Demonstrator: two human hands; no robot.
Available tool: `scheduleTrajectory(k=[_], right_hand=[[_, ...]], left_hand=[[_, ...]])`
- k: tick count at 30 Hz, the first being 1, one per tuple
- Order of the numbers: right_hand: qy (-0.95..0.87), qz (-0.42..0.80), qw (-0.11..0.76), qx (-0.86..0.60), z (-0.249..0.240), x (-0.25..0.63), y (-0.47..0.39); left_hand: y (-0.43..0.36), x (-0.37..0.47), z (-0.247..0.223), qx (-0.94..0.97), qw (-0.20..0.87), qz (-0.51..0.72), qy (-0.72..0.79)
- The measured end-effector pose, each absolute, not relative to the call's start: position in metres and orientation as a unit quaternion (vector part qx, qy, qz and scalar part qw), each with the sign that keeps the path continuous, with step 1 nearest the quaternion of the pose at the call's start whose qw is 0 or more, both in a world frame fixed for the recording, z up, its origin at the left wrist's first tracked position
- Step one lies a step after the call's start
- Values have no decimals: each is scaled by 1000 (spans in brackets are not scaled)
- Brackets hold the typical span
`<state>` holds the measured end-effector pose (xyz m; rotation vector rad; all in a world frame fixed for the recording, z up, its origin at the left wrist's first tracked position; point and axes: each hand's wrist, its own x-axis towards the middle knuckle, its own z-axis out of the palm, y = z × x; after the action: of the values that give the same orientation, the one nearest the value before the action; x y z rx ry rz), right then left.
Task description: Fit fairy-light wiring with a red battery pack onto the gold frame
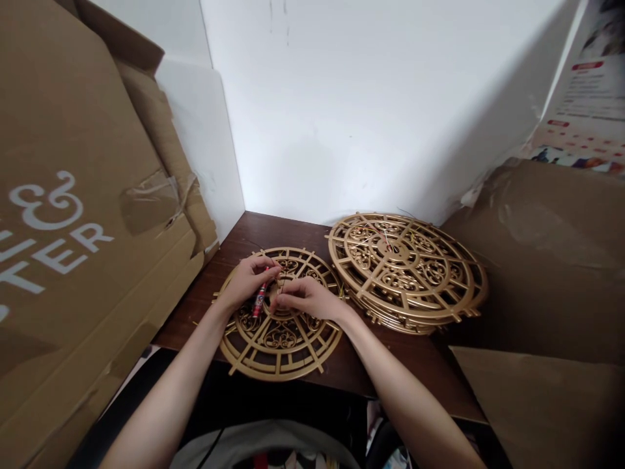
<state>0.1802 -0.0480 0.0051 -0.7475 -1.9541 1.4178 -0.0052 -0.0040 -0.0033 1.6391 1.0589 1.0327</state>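
Note:
A round gold openwork frame with scrollwork and spokes lies flat in front of me. Over its centre, my left hand is closed, its thumb and fingertips pinched around a thin wire. A slim red tube with pale markings slants just below those fingertips; whether the hand grips it too, I cannot tell. My right hand is also closed in a pinch by the frame's middle ring, at the lower part of a fine dark strand. Its fingertips cover what they hold.
To the right, a stack of similar gold frames stands on the dark brown table, with loose thin wires on top. Cardboard boxes rise on the left and right. A white wall is behind the table.

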Motion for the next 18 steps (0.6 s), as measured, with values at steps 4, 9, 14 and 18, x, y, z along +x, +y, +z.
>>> scheduleTrajectory(k=[4,9,14,18], right_hand=[[-769,435,324,-340,0,178,-47],[-796,328,334,-382,-2,175,-47],[-797,258,343,-425,-5,172,-45],[-783,230,357,-454,-9,173,-42]], left_hand=[[-5,-4,-1,620,494,441,420],[-4,-4,0,534,548,506,398],[0,-7,-3,480,541,566,395],[-1,-8,-2,453,557,590,369]])
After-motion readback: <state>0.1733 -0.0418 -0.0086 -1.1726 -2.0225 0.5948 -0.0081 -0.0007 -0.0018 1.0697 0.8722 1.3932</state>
